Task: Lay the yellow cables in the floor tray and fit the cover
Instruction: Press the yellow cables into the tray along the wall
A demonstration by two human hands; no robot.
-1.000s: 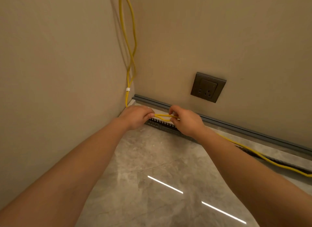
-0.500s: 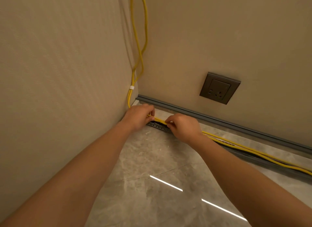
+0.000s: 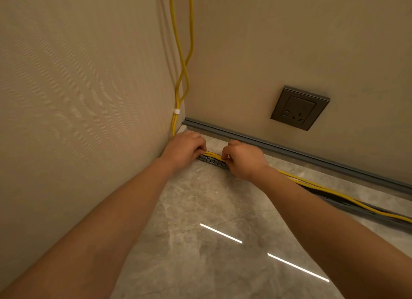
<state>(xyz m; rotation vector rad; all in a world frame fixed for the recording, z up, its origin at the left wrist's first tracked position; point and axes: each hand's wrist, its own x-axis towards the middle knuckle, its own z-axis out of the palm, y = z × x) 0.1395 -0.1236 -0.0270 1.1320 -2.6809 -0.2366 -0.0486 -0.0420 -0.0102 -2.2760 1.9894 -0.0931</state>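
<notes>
Yellow cables point(image 3: 213, 154) hang down the room corner, bound by a white tie point(image 3: 176, 111), bend at the floor and run right along a dark slotted floor tray point(image 3: 214, 161). My left hand point(image 3: 185, 147) grips the cables close to the corner. My right hand point(image 3: 243, 159) pinches them a short way to the right, just over the tray's slotted wall. Past my right wrist the cables point(image 3: 347, 197) lie in and along the tray toward the right edge. No tray cover is in sight.
A grey skirting strip point(image 3: 289, 152) runs along the base of the far wall. A dark wall socket point(image 3: 299, 107) sits above it. The left wall stands close beside my left arm. Grey stone floor point(image 3: 211, 243) lies in front.
The cable stretch between my hands has come down from a raised loop onto the tray. My hands have dropped lower and my view has shifted left, toward the corner.
</notes>
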